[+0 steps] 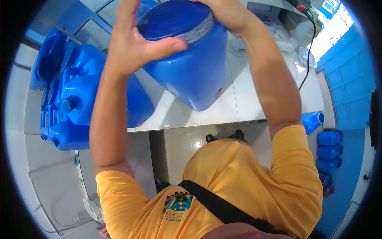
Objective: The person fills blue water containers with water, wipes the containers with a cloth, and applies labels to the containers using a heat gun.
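Note:
A tall blue plastic water container point(195, 71) stands on the white tiled counter, with a wide round dark-blue lid point(175, 18) on top. A crinkled, clear plastic seal band point(201, 31) runs around the lid's edge. My left hand point(133, 44) clasps the lid's left side, its thumb stretched along the near rim over the band. Its fingertips run past the upper picture edge. From the right, my right hand point(227, 14) grips the far right of the rim, its fingers curled over the edge and partly cut off. The container looks upright.
Several blue jugs point(81, 97) with caps crowd the counter's left end. A black cable point(312, 44) hangs at the right, near a whitish appliance point(274, 34). More blue containers point(329, 151) are stacked by the blue wall on the right. The counter's front edge point(223, 122) runs before me.

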`<action>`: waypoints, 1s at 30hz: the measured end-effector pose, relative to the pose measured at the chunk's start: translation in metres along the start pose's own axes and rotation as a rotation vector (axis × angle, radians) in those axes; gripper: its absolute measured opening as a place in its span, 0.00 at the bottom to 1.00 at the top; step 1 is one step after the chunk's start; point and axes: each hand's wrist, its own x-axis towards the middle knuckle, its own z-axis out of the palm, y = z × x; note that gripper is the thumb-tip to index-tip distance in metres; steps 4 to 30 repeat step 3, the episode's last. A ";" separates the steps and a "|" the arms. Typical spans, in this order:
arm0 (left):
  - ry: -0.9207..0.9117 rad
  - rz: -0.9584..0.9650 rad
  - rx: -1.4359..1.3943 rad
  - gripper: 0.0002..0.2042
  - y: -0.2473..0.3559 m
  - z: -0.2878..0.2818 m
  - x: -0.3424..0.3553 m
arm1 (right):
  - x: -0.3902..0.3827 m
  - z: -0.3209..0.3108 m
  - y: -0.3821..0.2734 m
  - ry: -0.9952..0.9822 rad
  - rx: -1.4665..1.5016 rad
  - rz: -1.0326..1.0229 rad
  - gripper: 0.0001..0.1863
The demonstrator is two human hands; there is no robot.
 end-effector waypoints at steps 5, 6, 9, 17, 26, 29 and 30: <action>-0.055 0.025 -0.059 0.68 -0.012 0.012 0.005 | -0.008 0.002 0.025 0.242 -0.542 -0.338 0.22; -0.055 0.025 -0.059 0.68 -0.012 0.012 0.005 | -0.008 0.002 0.025 0.242 -0.542 -0.338 0.22; -0.055 0.025 -0.059 0.68 -0.012 0.012 0.005 | -0.008 0.002 0.025 0.242 -0.542 -0.338 0.22; -0.055 0.025 -0.059 0.68 -0.012 0.012 0.005 | -0.008 0.002 0.025 0.242 -0.542 -0.338 0.22; -0.055 0.025 -0.059 0.68 -0.012 0.012 0.005 | -0.008 0.002 0.025 0.242 -0.542 -0.338 0.22; -0.055 0.025 -0.059 0.68 -0.012 0.012 0.005 | -0.008 0.002 0.025 0.242 -0.542 -0.338 0.22; -0.055 0.025 -0.059 0.68 -0.012 0.012 0.005 | -0.008 0.002 0.025 0.242 -0.542 -0.338 0.22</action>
